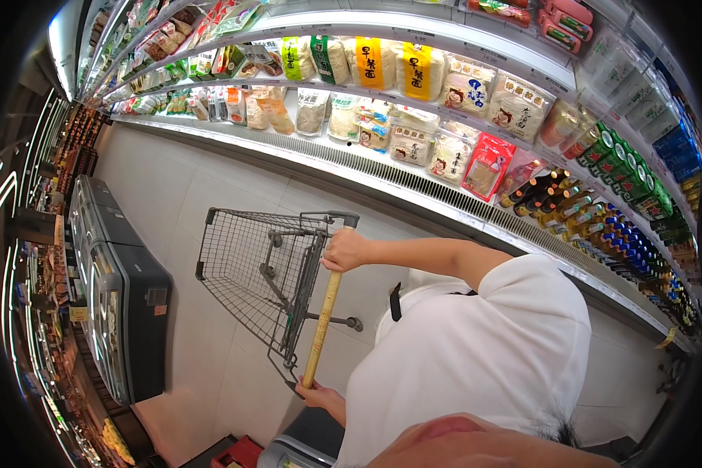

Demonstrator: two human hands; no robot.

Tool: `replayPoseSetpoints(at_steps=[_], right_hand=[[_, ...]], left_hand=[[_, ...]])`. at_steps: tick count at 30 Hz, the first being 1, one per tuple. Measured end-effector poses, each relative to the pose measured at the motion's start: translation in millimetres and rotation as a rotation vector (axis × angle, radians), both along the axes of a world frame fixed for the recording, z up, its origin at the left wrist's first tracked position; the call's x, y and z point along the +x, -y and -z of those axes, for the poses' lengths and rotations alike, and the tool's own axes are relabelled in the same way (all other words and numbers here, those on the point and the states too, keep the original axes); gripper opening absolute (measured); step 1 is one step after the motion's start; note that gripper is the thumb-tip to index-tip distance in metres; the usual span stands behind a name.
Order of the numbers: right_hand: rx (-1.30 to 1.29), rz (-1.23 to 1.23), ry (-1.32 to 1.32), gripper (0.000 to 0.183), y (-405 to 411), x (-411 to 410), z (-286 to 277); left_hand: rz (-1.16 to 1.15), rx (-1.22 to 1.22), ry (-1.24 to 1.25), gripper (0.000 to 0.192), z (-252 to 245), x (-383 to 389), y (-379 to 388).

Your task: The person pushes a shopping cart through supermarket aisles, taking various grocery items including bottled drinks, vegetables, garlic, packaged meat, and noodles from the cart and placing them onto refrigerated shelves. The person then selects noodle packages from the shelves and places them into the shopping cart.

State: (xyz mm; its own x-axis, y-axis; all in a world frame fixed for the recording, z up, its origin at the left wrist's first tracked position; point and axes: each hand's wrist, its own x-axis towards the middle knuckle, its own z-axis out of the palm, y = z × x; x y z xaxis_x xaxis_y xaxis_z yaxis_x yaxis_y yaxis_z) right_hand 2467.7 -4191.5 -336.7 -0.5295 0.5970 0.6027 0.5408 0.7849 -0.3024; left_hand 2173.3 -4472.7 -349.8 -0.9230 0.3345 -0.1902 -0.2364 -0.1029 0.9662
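Observation:
A grey wire shopping cart (pixel 257 263) stands before me, its basket pointing to the picture's left. My right hand (pixel 344 250) is closed around the upper end of its yellow handle bar (pixel 322 327), which bears writing. At the bar's lower end, my left hand (pixel 320 396) holds on with thumb and fingers, partly hidden by the bar and the cart's corner. Beyond my right arm runs a lit refrigerated display (pixel 304 137) with bagged noodles (pixel 421 70), a red packet (pixel 488 167) and glass bottles (pixel 547 190).
Grey chest freezers (pixel 134 322) with glazed lids line the left side. Another dark freezer or case (pixel 310 436) and a red box (pixel 238 453) are at the bottom. Pale floor tiles (pixel 205 362) lie around the cart. Green cans (pixel 620 158) stand on the display's right part.

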Motion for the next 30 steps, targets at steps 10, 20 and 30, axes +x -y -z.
replayPoseSetpoints(at_steps=[10,20,30], right_hand=[[0.023,0.124,-0.001,0.043,-35.9,19.6,-8.1],[-0.109,0.233,0.064,0.037,-57.9,40.2,-16.2],[-0.247,0.506,-0.624,0.036,17.2,198.7,-53.5]], left_hand=[[0.209,0.032,0.006,0.04,0.1,-19.7,-64.6],[0.377,-0.236,0.002,0.052,-12.8,-28.0,-112.3],[-0.062,-0.509,-1.519,0.061,-44.1,34.2,-184.8]])
